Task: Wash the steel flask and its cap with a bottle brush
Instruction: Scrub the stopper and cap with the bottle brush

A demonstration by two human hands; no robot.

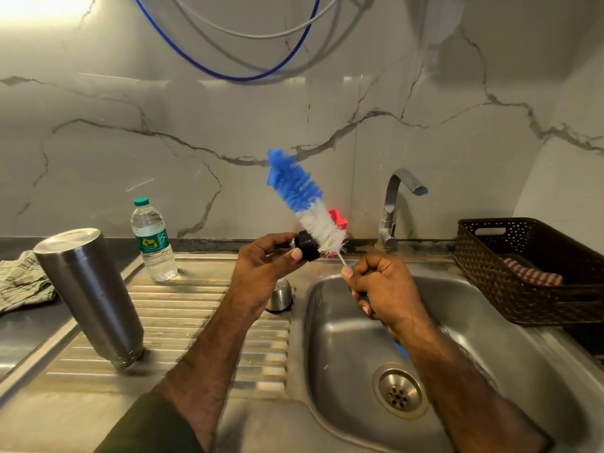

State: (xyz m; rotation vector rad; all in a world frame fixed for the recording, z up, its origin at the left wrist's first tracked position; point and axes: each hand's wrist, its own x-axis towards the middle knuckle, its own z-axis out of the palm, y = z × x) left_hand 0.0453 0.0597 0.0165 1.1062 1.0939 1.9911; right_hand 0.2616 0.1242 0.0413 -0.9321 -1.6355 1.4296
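Centre frame: left hand (264, 263) raised, fingers pinching small black round cap (307, 245). Right hand (382, 286) fisted around blue-and-white bristled bottle brush (304, 201) handle, bristles angled up-left against cap.

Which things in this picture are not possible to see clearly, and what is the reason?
Head view only:
- Brush handle: mostly hidden inside the right hand.
- Black cap: partly covered by the left hand fingers and the white bristles.
- Red object by the wall: hidden behind the brush.
- Steel flask mouth: faces down on the drainboard.
- Water bottle label: too small to read.
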